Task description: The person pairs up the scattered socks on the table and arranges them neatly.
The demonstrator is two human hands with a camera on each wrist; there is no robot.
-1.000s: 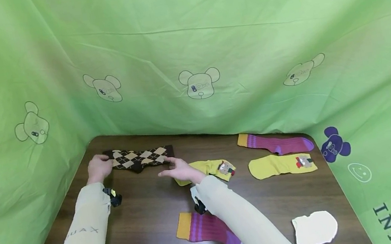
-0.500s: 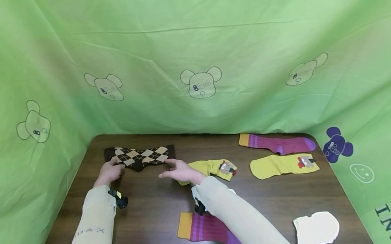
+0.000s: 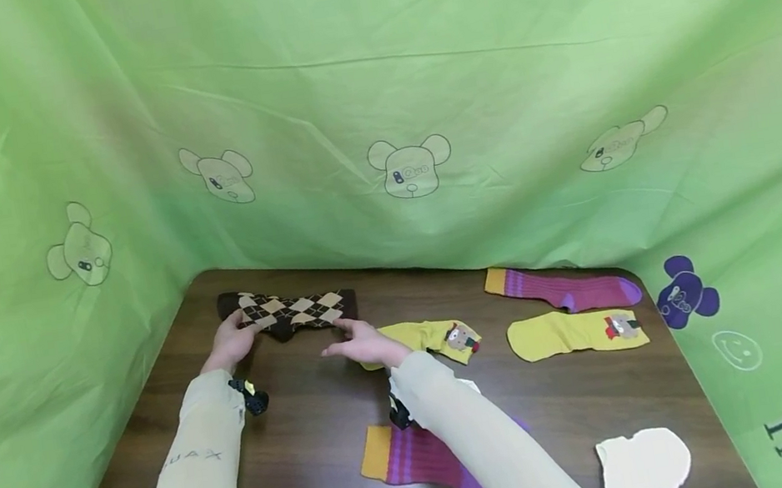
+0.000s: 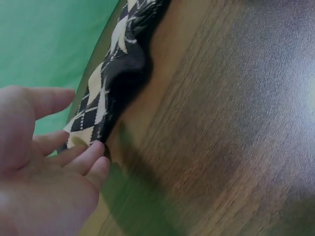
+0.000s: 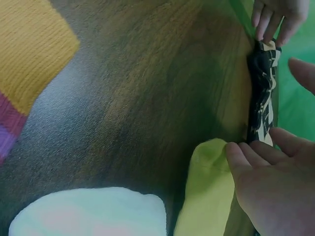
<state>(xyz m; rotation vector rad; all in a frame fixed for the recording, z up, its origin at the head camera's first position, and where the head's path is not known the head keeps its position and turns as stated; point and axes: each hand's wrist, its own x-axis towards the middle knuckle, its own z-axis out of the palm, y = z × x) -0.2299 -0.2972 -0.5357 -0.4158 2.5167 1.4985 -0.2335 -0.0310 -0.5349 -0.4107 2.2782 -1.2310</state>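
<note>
A dark brown argyle sock [image 3: 302, 309] with beige diamonds lies flat along the table's back left edge. My left hand [image 3: 233, 343] touches its left end; in the left wrist view the fingers [image 4: 88, 157] are extended at the fabric and the thumb stands apart. At the sock's right end is my right hand [image 3: 368, 344], fingertips on the near edge and thumb spread away. Beneath that hand lies a yellow sock [image 3: 420, 334] with an animal-face patch, partly covered. The right wrist view shows both hands at opposite ends of the argyle sock [image 5: 263, 93].
A purple sock with an orange cuff [image 3: 564, 287] and another yellow sock [image 3: 571, 332] lie at the back right. A white sock [image 3: 644, 466] is at the front right. Under my right forearm are a purple sock [image 3: 424, 462] and a white one. Green cloth [image 3: 398, 91] walls surround the table.
My left hand has slid from the sock's far left end rightward and nearer, to its near edge. My right hand has stayed at the right end. The view has shifted slightly.
</note>
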